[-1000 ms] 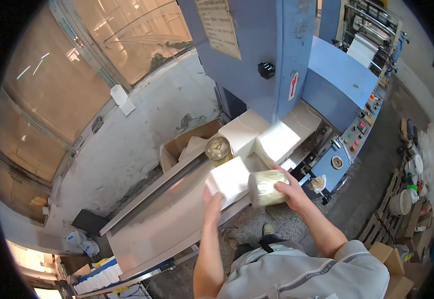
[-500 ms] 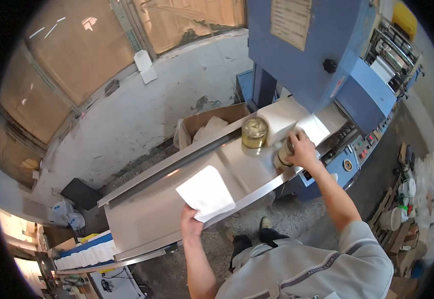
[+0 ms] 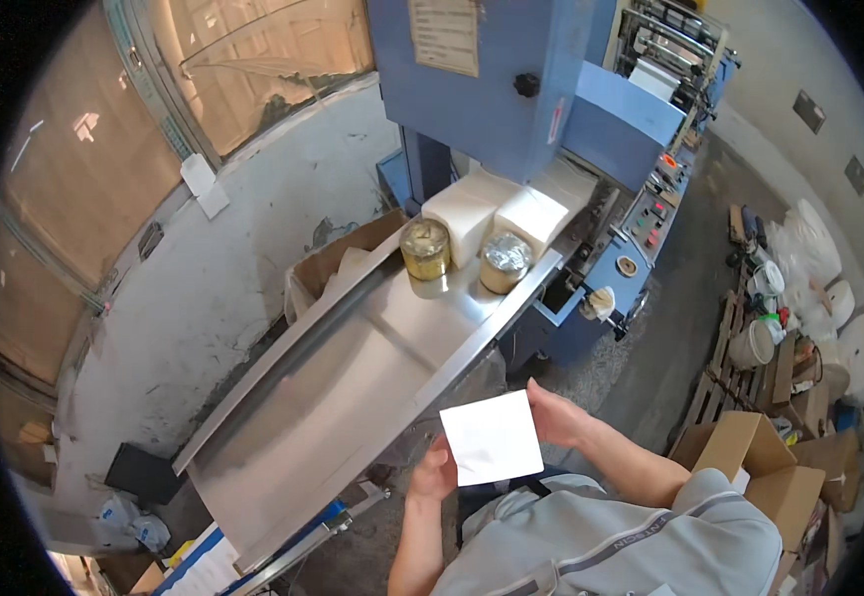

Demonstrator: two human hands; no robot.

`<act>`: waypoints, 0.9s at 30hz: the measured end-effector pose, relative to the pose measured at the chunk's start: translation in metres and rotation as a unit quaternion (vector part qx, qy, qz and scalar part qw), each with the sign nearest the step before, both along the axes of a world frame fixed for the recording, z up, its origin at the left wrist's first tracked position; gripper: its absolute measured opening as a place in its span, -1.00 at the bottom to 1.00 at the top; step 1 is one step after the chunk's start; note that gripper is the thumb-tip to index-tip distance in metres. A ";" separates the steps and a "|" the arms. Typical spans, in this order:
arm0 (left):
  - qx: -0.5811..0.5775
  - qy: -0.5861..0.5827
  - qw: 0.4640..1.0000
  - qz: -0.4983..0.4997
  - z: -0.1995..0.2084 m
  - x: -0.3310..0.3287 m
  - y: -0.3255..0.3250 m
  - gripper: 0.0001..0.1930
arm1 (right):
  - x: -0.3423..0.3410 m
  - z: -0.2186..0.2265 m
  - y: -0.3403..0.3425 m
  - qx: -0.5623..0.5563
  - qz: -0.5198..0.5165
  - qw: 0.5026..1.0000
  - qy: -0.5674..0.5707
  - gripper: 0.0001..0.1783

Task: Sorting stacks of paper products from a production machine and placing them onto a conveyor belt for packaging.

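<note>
My left hand (image 3: 434, 471) grips the left edge of a squarish white stack of paper napkins (image 3: 493, 438), held in front of my body at the near side of the metal chute. My right hand (image 3: 556, 413) is against the stack's right edge, thumb raised by its upper corner and the other fingers partly hidden. On the sloping metal chute (image 3: 353, 363), a yellowish round jar or tin (image 3: 425, 249) and a silver-topped one (image 3: 505, 262) stand against the ends of two white paper rows (image 3: 529, 219) (image 3: 460, 212).
A blue machine (image 3: 482, 89) stands behind the chute, its control panel (image 3: 650, 219) to the right. A cardboard box (image 3: 338, 260) with white paper sits beyond the chute. Pallets (image 3: 715, 348), buckets (image 3: 752, 347) and an open carton (image 3: 750, 452) are at the right.
My right hand has let go of the silver-topped jar or tin and come to the napkin stack. My left hand has brought the stack off the chute toward me. The view has shifted right.
</note>
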State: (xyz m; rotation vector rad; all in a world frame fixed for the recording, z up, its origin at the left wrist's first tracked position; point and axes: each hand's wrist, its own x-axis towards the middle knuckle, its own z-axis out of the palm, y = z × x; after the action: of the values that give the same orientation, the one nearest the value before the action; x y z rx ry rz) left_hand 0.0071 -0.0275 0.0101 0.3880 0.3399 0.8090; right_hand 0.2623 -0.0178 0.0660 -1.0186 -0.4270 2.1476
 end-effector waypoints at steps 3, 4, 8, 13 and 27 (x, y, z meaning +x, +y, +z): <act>-0.039 0.155 0.987 -0.005 -0.017 0.002 -0.054 -0.30 | 0.014 -0.039 -0.045 -0.060 0.011 0.998 -0.035 -0.33; -0.054 0.261 0.964 -0.014 -0.014 0.007 -0.072 -0.33 | 0.017 -0.048 -0.061 -0.072 0.022 0.997 -0.025 -0.33; -0.105 0.299 0.948 -0.027 -0.025 0.024 -0.144 -0.44 | 0.025 -0.071 -0.123 0.047 0.087 0.993 -0.069 0.10; -0.094 0.346 0.933 0.043 -0.026 0.017 -0.238 -0.42 | -0.007 -0.087 -0.188 0.015 0.159 0.982 -0.105 0.16; -0.226 0.346 0.856 0.309 -0.059 -0.129 -0.356 -0.23 | -0.182 -0.126 -0.174 0.000 0.309 0.944 -0.114 -0.26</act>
State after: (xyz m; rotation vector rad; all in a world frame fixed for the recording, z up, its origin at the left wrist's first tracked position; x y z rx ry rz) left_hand -0.1219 -0.3837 -0.0488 0.0994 1.3598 1.1616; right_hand 0.0806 -0.1920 -0.0600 -1.2595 -0.9621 2.5721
